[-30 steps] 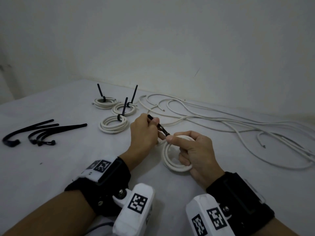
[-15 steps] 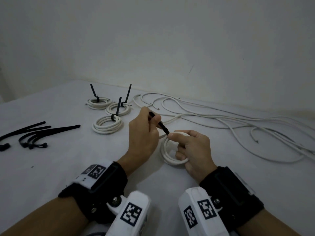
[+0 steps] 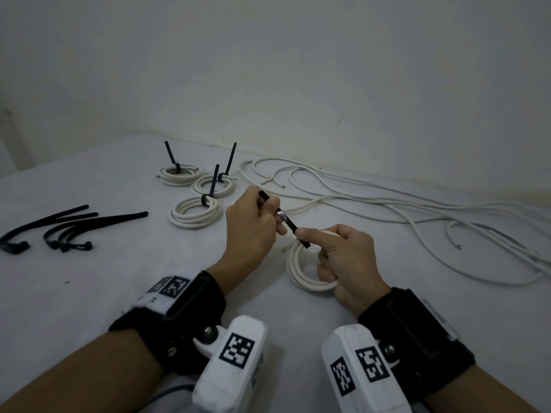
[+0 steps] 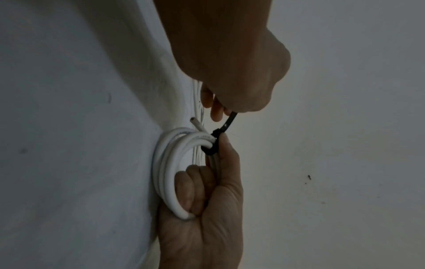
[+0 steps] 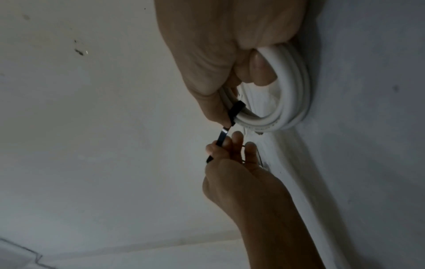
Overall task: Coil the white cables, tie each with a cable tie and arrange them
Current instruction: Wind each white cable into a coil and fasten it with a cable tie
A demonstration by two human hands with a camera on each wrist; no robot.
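We have three tied coils set out together on the table at about eleven o'clock from our hands, each with its black tie tail standing up. The fourth coil sits at the centre, just at three o'clock of our left hand, and our right hand has its fingers curled through and around it, thumb pressed at the tie's head. A black cable tie is looped round this coil, and our left hand pinches its tail, apparently pulling it toward ten o'clock to cinch it. A tangle of loose white cables spreads from twelve to three o'clock, uncoiled, and spare cable ties lie at nine o'clock. So we judge the work roughly half done: this tie needs tightening, then the loose lengths remain.
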